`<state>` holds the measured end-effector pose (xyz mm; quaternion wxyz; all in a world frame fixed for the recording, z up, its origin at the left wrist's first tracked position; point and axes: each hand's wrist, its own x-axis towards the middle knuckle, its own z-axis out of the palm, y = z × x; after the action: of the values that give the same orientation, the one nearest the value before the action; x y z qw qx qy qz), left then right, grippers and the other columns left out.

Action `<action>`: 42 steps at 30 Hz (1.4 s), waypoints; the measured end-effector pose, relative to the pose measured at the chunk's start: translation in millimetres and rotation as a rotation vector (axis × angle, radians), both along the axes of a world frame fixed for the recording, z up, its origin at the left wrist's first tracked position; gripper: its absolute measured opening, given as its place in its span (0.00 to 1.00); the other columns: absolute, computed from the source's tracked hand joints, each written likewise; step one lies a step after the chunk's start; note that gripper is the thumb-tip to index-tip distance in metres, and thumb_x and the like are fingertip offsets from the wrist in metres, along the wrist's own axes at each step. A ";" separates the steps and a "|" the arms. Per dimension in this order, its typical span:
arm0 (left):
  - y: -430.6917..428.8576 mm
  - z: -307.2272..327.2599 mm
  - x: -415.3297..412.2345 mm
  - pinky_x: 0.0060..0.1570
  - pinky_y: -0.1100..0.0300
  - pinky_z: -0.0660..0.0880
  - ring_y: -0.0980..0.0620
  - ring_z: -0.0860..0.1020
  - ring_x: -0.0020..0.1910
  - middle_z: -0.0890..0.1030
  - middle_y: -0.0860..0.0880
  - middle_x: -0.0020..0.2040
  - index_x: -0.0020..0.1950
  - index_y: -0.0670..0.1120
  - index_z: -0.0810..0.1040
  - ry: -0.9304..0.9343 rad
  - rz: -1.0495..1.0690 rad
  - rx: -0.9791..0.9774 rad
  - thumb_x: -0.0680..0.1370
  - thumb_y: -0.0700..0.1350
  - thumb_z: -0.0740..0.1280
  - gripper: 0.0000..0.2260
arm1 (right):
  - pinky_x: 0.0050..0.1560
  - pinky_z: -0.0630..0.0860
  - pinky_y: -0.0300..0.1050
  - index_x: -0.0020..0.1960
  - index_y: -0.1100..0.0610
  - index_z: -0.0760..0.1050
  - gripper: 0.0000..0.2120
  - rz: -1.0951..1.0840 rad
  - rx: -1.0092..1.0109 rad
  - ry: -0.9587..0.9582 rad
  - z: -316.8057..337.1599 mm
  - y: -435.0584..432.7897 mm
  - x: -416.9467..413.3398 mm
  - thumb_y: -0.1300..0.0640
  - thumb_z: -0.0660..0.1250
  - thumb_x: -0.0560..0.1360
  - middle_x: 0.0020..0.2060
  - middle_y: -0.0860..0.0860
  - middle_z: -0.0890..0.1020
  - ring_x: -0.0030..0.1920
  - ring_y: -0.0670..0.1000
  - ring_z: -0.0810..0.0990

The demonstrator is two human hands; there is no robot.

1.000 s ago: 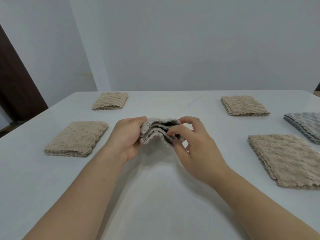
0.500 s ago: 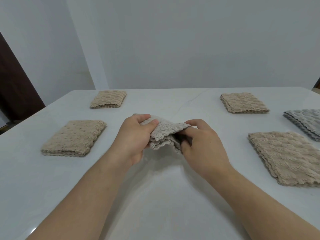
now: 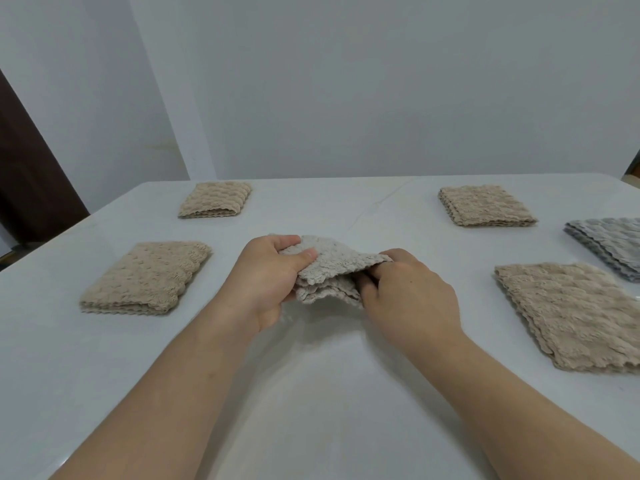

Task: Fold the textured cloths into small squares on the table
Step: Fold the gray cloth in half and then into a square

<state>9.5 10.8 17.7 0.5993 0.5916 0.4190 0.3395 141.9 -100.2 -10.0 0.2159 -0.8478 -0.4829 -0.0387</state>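
Pale cloth [image 3: 329, 268] now closed flat; left hand [image 3: 268, 275], right hand [image 3: 407, 292] keep grip.

- No text, label, brand, number or sign can be read anywhere in the head view.

Plain indoor room, type indeterminate: bare pale walls [image 3: 381, 81], white table [image 3: 311, 410], dark door [image 3: 31, 174] at left edge.
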 end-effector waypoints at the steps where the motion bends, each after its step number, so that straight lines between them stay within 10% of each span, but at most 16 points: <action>1: 0.9 -1.4 0.4 0.27 0.67 0.73 0.60 0.79 0.27 0.83 0.47 0.47 0.68 0.44 0.76 0.002 -0.005 -0.003 0.79 0.39 0.71 0.18 | 0.45 0.76 0.48 0.54 0.46 0.80 0.14 0.001 0.003 -0.015 0.1 0.0 0.5 0.47 0.56 0.81 0.56 0.44 0.74 0.53 0.54 0.78; 11: 8.7 -12.9 1.9 0.41 0.57 0.78 0.47 0.83 0.50 0.82 0.43 0.60 0.66 0.46 0.78 0.054 -0.016 -0.053 0.77 0.39 0.73 0.18 | 0.44 0.74 0.47 0.58 0.47 0.77 0.12 0.033 -0.053 0.018 2.1 -2.0 1.6 0.51 0.62 0.75 0.69 0.45 0.66 0.54 0.55 0.78; 16: 9.0 -2.8 -1.6 0.25 0.66 0.74 0.53 0.80 0.31 0.83 0.40 0.54 0.63 0.43 0.78 0.073 0.029 -0.088 0.77 0.34 0.71 0.15 | 0.42 0.68 0.46 0.57 0.45 0.78 0.16 0.057 -0.151 -0.067 5.0 -5.3 9.7 0.44 0.54 0.80 0.62 0.47 0.70 0.54 0.54 0.78; 23: 20.7 8.6 -13.0 0.25 0.62 0.78 0.50 0.83 0.31 0.84 0.38 0.46 0.60 0.35 0.79 0.018 0.043 -0.208 0.77 0.26 0.64 0.14 | 0.49 0.72 0.48 0.57 0.42 0.78 0.38 0.204 -0.275 -0.272 10.8 -12.7 9.2 0.19 0.43 0.69 0.65 0.44 0.73 0.62 0.51 0.76; 30: 24.9 10.8 -20.9 0.33 0.62 0.81 0.47 0.81 0.37 0.84 0.42 0.39 0.32 0.39 0.86 0.024 -0.025 -0.265 0.77 0.28 0.64 0.17 | 0.43 0.68 0.46 0.56 0.47 0.81 0.23 0.330 -0.161 -0.472 4.2 -5.3 9.7 0.37 0.52 0.83 0.69 0.44 0.72 0.59 0.54 0.77; 36: 22.2 15.4 -20.2 0.32 0.62 0.81 0.52 0.82 0.29 0.83 0.41 0.37 0.45 0.33 0.80 -0.142 -0.035 -0.323 0.79 0.31 0.64 0.06 | 0.32 0.72 0.47 0.41 0.53 0.82 0.07 0.382 0.101 -0.500 -4.9 -3.2 23.4 0.51 0.74 0.74 0.53 0.52 0.81 0.39 0.58 0.80; 42: 20.4 20.4 -21.4 0.36 0.58 0.83 0.49 0.85 0.37 0.85 0.40 0.46 0.57 0.39 0.80 -0.226 0.055 -0.185 0.79 0.31 0.65 0.10 | 0.41 0.78 0.48 0.55 0.44 0.74 0.11 0.463 0.324 -0.015 0.8 -15.7 21.3 0.50 0.65 0.73 0.63 0.41 0.73 0.44 0.50 0.82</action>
<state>-12.0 31.3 38.1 0.6853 0.4799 0.3943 0.3802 163.2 -115.9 -9.2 0.3482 -0.6691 -0.6526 -0.0713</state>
